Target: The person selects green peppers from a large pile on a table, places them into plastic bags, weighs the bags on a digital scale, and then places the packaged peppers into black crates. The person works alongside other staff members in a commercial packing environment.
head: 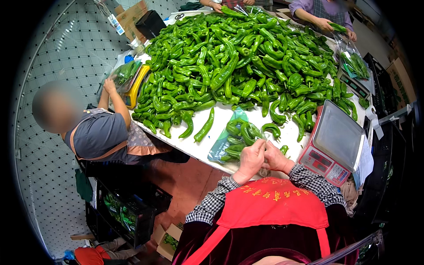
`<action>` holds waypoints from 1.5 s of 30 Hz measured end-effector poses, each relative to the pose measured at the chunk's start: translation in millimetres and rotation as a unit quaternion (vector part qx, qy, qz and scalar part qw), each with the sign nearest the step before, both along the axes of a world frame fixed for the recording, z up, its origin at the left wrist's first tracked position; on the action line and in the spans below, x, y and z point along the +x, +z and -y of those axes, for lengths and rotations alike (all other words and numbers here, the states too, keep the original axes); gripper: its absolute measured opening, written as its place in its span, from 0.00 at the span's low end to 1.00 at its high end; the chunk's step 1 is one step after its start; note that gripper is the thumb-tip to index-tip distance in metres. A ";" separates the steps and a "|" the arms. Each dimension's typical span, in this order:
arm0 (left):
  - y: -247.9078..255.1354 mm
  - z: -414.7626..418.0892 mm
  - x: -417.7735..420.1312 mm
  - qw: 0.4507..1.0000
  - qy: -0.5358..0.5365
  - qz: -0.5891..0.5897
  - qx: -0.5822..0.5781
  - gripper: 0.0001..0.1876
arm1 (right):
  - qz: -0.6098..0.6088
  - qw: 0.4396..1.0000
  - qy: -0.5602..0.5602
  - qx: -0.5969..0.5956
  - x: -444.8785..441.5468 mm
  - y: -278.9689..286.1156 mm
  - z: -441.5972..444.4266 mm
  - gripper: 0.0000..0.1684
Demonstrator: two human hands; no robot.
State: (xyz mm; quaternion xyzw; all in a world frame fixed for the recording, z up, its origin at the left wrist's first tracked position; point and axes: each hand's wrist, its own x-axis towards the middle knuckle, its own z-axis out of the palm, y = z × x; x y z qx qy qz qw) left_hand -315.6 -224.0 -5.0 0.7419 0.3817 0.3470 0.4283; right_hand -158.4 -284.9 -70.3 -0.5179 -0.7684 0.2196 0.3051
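Observation:
A clear plastic bag [218, 150] with a green printed panel lies on the white tabletop [217, 124], filled with several long green peppers [243, 132]. Its gathered mouth is pinched in the fingers of my left hand [250, 158]. Close against it, my right hand [277, 158] grips the same bag end; the fingertips of both hands meet there. Loose green peppers lie just beyond the bag, one of them [205, 126] apart to its left. A large heap of green peppers [228, 63] covers most of the table behind.
Right of my hands stands a red digital scale [331, 142] with a bare steel pan. A person at left handles a bag at a yellow scale [137, 86]. Two more people work across the table, near another scale [354, 84]. Black crates [122, 212] stand at lower left.

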 end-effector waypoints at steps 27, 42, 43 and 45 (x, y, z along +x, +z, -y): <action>-34.0 -22.2 -15.4 0.999 0.023 -0.030 -0.013 0.08 | 0.132 0.984 0.092 -0.081 -3.2 5.3 -19.1 0.31; -67.9 -37.7 7.8 0.984 0.006 -0.157 0.084 0.07 | -0.049 0.946 -0.304 0.099 132.2 50.4 -103.8 0.09; -68.2 -37.9 7.3 0.984 0.006 -0.156 0.080 0.07 | -0.032 0.951 -0.294 0.093 142.4 54.5 -119.9 0.13; -68.0 -38.7 7.1 0.985 0.011 -0.156 0.072 0.07 | 0.009 0.952 -0.290 0.102 152.3 64.8 -151.9 0.18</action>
